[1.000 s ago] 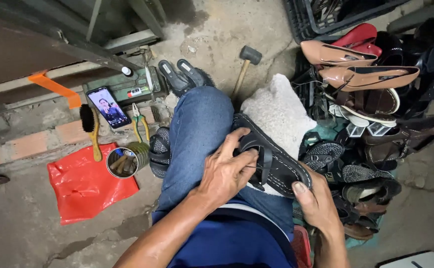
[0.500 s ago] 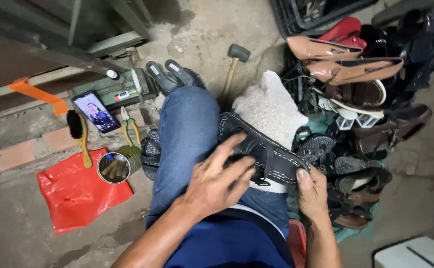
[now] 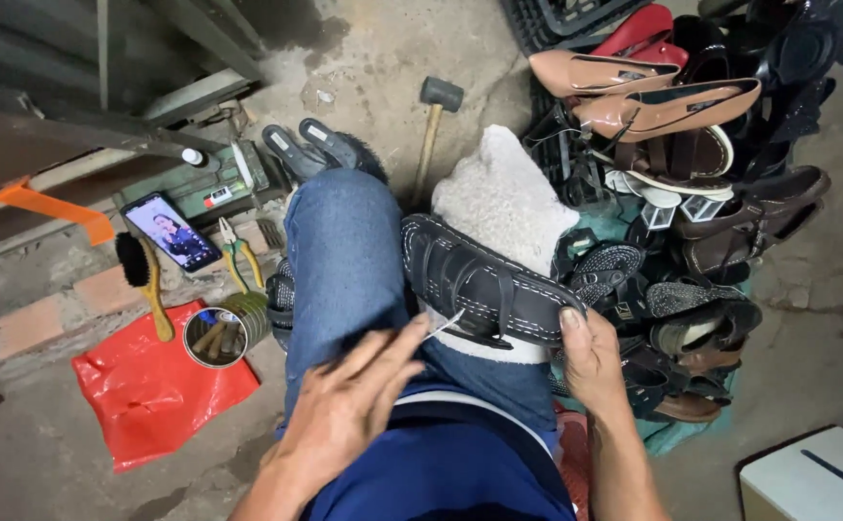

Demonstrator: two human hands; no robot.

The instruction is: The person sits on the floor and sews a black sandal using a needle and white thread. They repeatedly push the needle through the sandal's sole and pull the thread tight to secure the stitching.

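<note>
- Head camera, looking down at a seated person's lap on a bare concrete floor, far left: a red plastic bag lies flat, with an open tin can of small tools at its upper edge and a wooden-handled brush just beside it.
- Behind these, a phone with its screen lit leans by a low green box, and yellow-handled pliers lie near the person's knee.
- Left hand rests over the jeans, fingers spread and loosely curled; thumb and forefinger appear to pinch a thin pale thread or needle that runs toward the sandal. How firm that pinch is cannot be told.
- Centre: a black strapped sandal with white stitching round its edge lies across the right thigh on a pale woolly cloth. It looks light, its sole stiff enough to keep shape while the straps would give; the sole's edge seems the surest place to take hold.
- A rubber mallet lies on the floor beyond the knees.
- Right hand holds the sandal's near end, thumb pressed on the stitched rim, fingers tucked beneath out of sight; the grip is closed on it.
- Far right: a heap of shoes, tan heels on top, dark sandals below.
</note>
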